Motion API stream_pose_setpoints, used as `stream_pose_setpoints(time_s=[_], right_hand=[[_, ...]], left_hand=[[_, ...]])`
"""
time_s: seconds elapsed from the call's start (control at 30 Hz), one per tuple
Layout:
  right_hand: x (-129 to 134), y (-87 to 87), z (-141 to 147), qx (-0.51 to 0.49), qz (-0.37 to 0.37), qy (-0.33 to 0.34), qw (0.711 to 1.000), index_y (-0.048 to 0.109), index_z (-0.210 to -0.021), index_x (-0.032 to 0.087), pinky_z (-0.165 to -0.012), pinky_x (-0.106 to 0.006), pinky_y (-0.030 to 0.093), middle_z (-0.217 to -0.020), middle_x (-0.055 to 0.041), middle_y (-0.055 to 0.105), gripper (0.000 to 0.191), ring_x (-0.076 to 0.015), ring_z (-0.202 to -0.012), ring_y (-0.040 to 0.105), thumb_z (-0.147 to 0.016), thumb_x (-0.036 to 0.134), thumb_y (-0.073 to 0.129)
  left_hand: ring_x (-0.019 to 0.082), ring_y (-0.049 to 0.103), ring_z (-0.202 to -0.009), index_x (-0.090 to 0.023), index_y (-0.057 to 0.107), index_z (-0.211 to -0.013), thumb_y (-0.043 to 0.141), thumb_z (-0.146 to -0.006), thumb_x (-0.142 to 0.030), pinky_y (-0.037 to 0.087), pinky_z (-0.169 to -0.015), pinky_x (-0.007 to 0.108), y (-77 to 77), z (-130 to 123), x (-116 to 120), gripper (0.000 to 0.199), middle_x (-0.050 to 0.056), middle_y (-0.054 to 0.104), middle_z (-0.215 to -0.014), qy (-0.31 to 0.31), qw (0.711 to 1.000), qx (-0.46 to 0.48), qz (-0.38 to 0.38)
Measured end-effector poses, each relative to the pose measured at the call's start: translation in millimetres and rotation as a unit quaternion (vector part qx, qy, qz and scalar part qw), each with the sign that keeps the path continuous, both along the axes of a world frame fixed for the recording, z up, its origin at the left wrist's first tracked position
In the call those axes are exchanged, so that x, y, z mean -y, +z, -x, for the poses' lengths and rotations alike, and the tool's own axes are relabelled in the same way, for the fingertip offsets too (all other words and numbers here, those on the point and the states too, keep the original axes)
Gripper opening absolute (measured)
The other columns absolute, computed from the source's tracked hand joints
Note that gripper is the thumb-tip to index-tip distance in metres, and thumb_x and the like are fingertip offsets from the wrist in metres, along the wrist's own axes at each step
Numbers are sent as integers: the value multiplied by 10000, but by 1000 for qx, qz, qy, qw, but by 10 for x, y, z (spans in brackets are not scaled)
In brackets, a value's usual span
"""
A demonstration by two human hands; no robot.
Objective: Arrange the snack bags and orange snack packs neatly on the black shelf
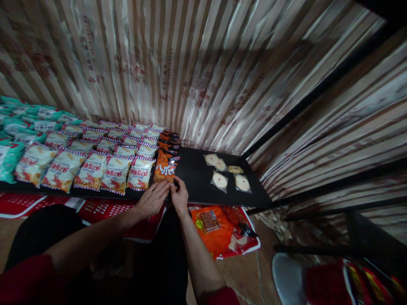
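An orange snack bag (165,165) stands at the front of a short column of similar bags on the black shelf (193,173). My left hand (154,198) rests its fingers on the bag's lower left edge. At the lower right edge, my right hand (179,195) has its thumb and fingers closed on the bag's bottom. Left of it are rows of white snack bags (117,171) with red lettering and striped edges. Several clear-wrapped round crackers (220,180) lie flat on the shelf to the right.
Teal snack bags (12,159) fill the shelf's far left. Red baskets (104,209) sit below the front edge; one holds a large orange bag (211,228). A striped curtain (152,63) hangs behind. Black frame bars (305,195) and a grey-white stool-like object (288,275) are at right.
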State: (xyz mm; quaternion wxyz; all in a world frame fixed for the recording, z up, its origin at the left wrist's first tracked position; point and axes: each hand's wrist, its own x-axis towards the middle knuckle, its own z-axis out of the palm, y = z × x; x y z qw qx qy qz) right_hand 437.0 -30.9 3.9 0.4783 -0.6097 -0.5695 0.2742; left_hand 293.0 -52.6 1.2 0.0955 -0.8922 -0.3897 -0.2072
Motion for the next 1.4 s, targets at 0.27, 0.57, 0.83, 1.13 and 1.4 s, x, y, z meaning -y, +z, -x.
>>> stream_pose_setpoints(time_s=[0.27,0.57,0.83,1.13,1.4], right_hand=[[-13,28,3,-16,3,-9,1000,606,-1096,204,-834,-323,499,-1127,-71,626,345,-186,-966,600,-782,283,487],[-88,-60,-41,-146,64,7,987,617,-1091,214,-809,-330,509,-1122,-63,640,375,-198,-932,615,-738,331,564],[-906,169,-395,-235,52,-52,969,636,-1022,181,-613,-268,493,-1044,-82,657,404,-184,-844,603,-688,407,614],[-1794,261,-220,-287,98,130,944,672,-859,155,-625,-272,478,-712,8,658,342,-132,-637,583,-557,309,724],[-1835,151,-193,-303,61,149,939,608,-673,173,-529,-203,404,-587,66,568,181,-86,-543,501,-537,272,676]], left_hand=[[227,296,-1342,-78,489,-1277,408,-839,-155,222,-1108,379,69,44,-196,453,117,432,-1403,-60,996,-35,-62],[230,289,-1348,-63,460,-1291,397,-861,-210,211,-1123,390,-28,58,-272,458,144,411,-1411,-64,991,-83,-86],[258,239,-1368,-54,444,-1292,387,-836,-185,195,-1129,418,58,55,-269,477,164,313,-1462,-71,986,-121,-84],[261,233,-1369,-74,388,-1334,406,-854,-203,162,-1145,435,3,60,-277,498,158,250,-1491,-67,985,-131,-92],[251,222,-1374,-78,402,-1324,405,-849,-184,153,-1155,416,11,50,-269,487,149,262,-1488,-59,986,-123,-92]])
